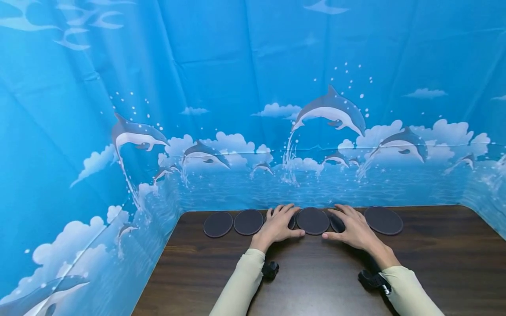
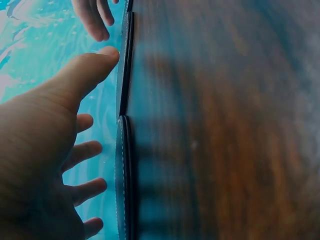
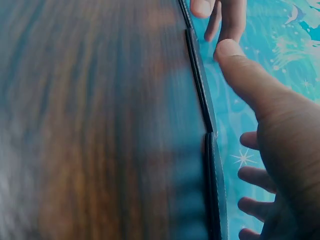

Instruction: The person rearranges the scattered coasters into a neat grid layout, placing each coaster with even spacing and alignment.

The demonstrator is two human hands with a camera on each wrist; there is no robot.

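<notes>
Several dark round coasters stand in a row along the back of the table. My left hand (image 1: 278, 225) spreads over one coaster (image 1: 291, 222), which it partly covers. Over another coaster (image 1: 337, 223) my right hand (image 1: 353, 227) reaches with its fingers apart. Between the two hands a coaster (image 1: 312, 221) shows whole, with both thumbs close to its near rim. In the left wrist view the left thumb and fingers (image 2: 86, 152) are spread beside the stitched coaster edge (image 2: 123, 175). The right fingers (image 3: 257, 177) look likewise in the right wrist view. Whether fingertips touch the coasters, I cannot tell.
Two coasters lie left of my hands, a far-left coaster (image 1: 218, 224) and its neighbour (image 1: 248, 221). A larger-looking coaster (image 1: 383, 220) lies to the right. The dark wooden table (image 1: 316, 276) ends at a blue dolphin-print curtain (image 1: 229, 188). Each wrist wears a black camera.
</notes>
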